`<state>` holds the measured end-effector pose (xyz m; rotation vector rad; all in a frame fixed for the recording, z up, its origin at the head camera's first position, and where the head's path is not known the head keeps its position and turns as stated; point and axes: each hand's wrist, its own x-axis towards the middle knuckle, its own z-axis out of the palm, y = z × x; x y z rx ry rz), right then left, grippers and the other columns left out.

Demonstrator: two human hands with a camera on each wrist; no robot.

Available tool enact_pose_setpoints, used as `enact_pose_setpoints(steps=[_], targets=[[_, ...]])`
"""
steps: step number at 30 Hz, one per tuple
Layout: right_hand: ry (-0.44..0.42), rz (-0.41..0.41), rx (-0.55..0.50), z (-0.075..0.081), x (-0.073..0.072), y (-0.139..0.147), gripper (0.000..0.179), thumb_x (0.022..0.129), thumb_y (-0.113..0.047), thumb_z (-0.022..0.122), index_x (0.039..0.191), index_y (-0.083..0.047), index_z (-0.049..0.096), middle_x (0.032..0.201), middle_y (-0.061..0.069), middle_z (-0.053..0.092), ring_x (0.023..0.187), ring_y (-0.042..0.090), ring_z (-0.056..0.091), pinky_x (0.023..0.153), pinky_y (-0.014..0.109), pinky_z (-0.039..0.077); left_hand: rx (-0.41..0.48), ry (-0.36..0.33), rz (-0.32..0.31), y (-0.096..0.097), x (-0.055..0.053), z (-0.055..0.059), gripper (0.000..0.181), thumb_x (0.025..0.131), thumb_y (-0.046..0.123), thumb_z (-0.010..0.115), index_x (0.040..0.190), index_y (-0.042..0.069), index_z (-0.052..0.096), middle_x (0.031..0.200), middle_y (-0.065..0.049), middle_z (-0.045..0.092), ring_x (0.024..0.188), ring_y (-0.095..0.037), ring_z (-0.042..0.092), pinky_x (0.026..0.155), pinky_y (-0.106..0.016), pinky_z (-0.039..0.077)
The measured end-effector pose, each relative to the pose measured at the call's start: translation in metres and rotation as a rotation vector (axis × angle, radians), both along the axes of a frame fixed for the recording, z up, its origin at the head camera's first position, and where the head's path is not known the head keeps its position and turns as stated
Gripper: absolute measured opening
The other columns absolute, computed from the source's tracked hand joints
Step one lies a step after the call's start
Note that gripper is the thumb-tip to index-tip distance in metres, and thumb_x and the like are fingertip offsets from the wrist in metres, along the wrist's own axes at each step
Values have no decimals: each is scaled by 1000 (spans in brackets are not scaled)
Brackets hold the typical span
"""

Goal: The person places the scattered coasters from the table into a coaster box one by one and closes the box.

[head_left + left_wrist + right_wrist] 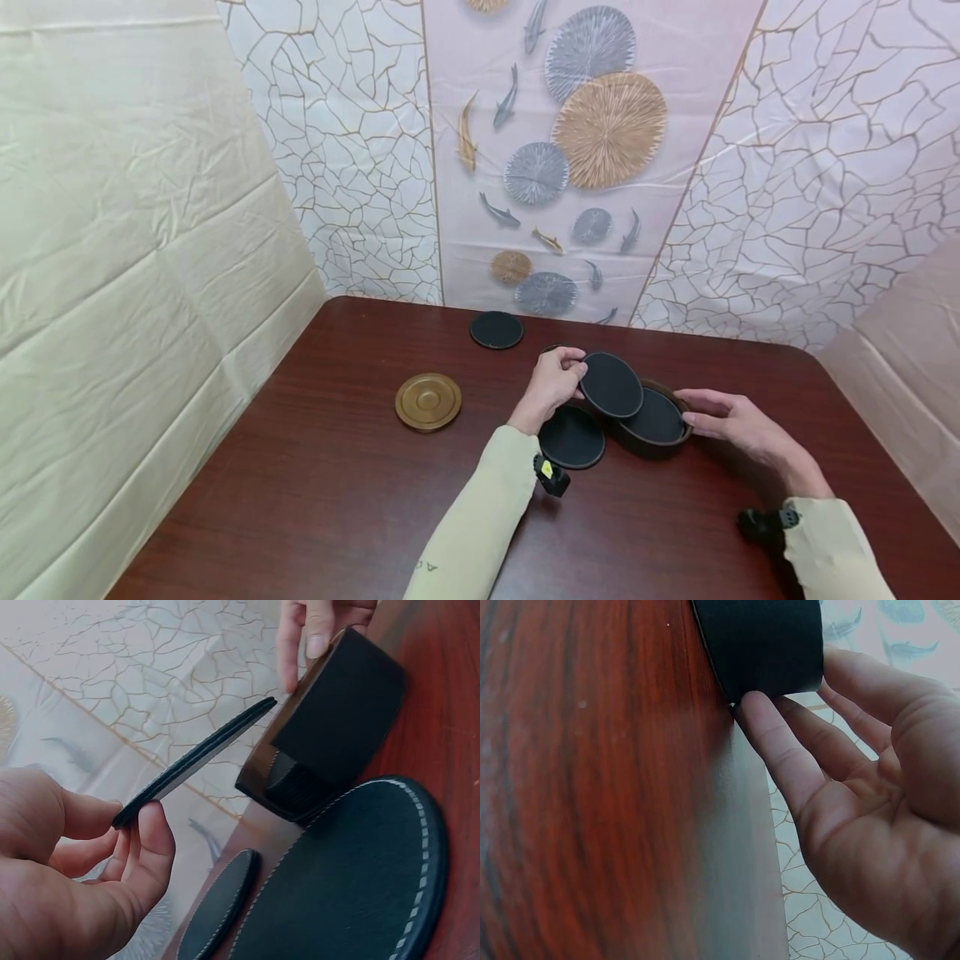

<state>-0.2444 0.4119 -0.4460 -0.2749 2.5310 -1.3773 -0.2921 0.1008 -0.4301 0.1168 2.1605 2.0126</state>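
My left hand (551, 385) pinches a round black stitched coaster (612, 385) by its left edge, thumb against fingers. That coaster is tilted and overlaps the left side of a round coaster holder (651, 450) in the head view; the left wrist view shows it edge-on. Inside the holder, whose outer wall is black and inner wall brown, lies another black coaster (657, 417). My right hand (750, 429) holds the holder at its right side, fingertips on the outer wall and rim. Below the left hand, a black coaster (572, 439) lies flat on the table.
A brown round lid-like disc (428, 402) with ring grooves lies to the left on the dark red wooden table (322, 483). Another black coaster (497, 330) sits near the back edge. One more coaster (553, 347) is mostly hidden behind the left hand. Patterned cloth hangs behind.
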Motion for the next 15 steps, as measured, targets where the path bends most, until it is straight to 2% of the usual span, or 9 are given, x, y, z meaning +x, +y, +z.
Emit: enact_pose_setpoints(steps=[8,15], targets=[[-2,-5,3,0,0,-1,62,92,-27,70,144,-2,46,139,28,53,100,0,65,80,24,57,36,-25,3,8,3,-4,29,97,11,60,125,6,62,98,-4,64,66,-15,62,61,-31,58],[2,-2,25,1,0,0,63,91,-29,70,144,-3,46,140,27,52,100,-1,64,80,23,56,74,-19,-19,13,5,-10,30,97,6,59,126,2,61,98,-6,64,66,-16,63,63,-35,60]])
